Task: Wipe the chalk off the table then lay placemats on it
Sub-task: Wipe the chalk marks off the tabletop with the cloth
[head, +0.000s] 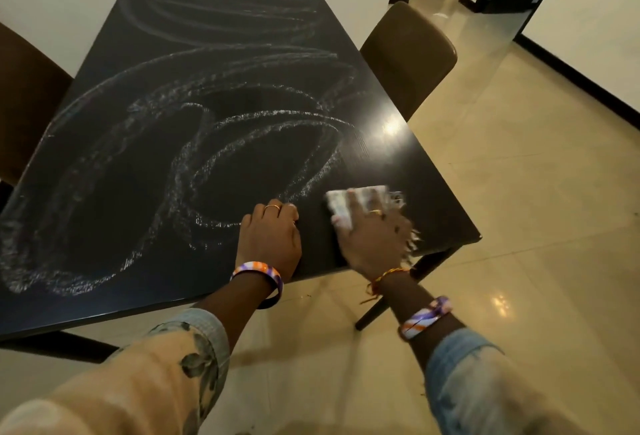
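Head view: one wide look down at the near right corner of the table, both forearms reaching in.
Table (114, 192): black, matte, rectangular, with a wood-grain sheen where light glares near its right edge.
Chalk (221, 143): white looping scrawls across most of the top, thick and grainy in the middle, fainter toward the far end; a bare dark strip lies along the right side by the hands.
Cloth (360, 197): pale, whitish, motion-blurred, lying on the table near its right edge.
Right hand (374, 237): palm down on the cloth, fingers spread and pressing it flat; blurred.
Left hand (268, 237): resting on the tabletop just left of the cloth, fingers curled under, holding nothing.
Wrists: striped bangles on both.
Chairs: brown padded chair (408, 53) at the right side.
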